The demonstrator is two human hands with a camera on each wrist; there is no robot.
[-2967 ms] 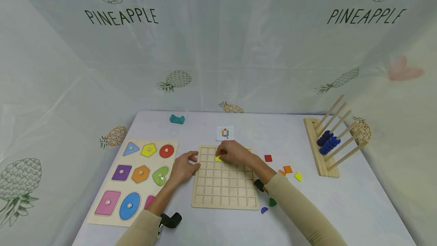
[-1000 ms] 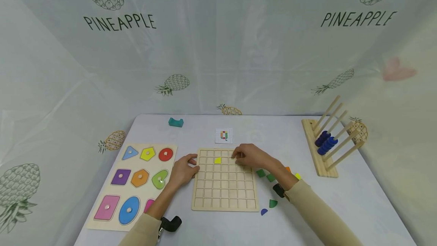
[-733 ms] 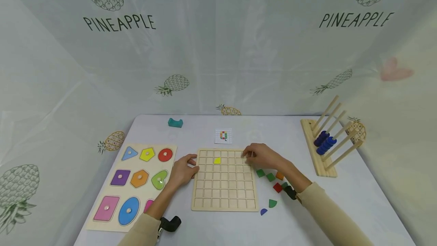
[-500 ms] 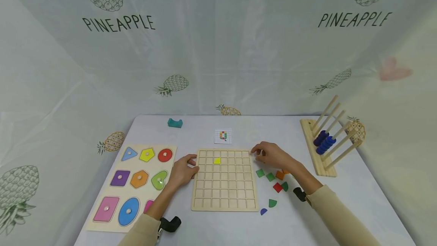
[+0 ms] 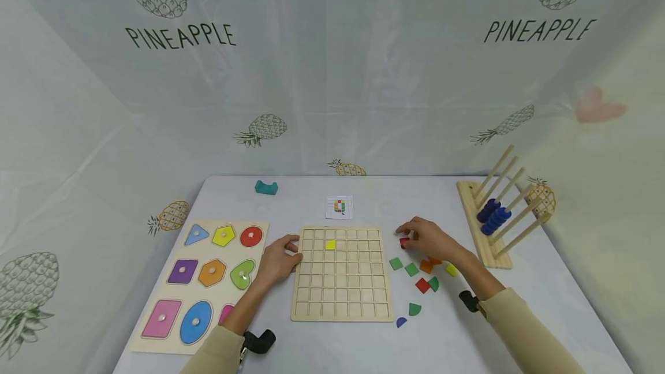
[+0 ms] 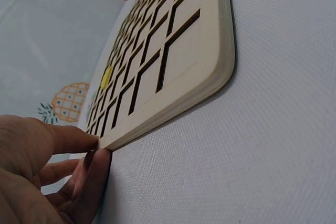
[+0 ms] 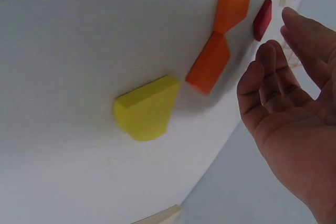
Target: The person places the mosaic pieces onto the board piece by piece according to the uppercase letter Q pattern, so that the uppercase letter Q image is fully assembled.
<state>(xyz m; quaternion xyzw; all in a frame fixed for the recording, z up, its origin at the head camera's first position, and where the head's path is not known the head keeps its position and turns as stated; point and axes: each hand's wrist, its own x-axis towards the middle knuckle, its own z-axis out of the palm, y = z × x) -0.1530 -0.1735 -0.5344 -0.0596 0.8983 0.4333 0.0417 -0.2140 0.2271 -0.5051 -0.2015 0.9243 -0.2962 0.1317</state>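
Worktop (image 5: 332, 351) carried the grid board (image 5: 343, 281). I saw the left hand (image 5: 277, 260) pinching the board's left edge. Right hand (image 5: 428, 239), right of the board, was loosely spread at a red tile (image 5: 403, 243); couldn't tell if touching. Yellow tile (image 5: 330, 245) sat in a cell toward the board's far edge.

White tabletop (image 5: 353, 354) at 6 o'clock. Pale grey-white sheeting (image 5: 353, 74) behind at 12, wraps to 9 and 3, creased, faint sheen. "PINEAPPLE" lettering (image 5: 180, 35) at 10, repeated at 2; dark outlined pineapples (image 5: 268, 127) scattered; pink heart-like print (image 5: 600, 109) near 3. Soft light, warmer tint toward 3 o'clock.
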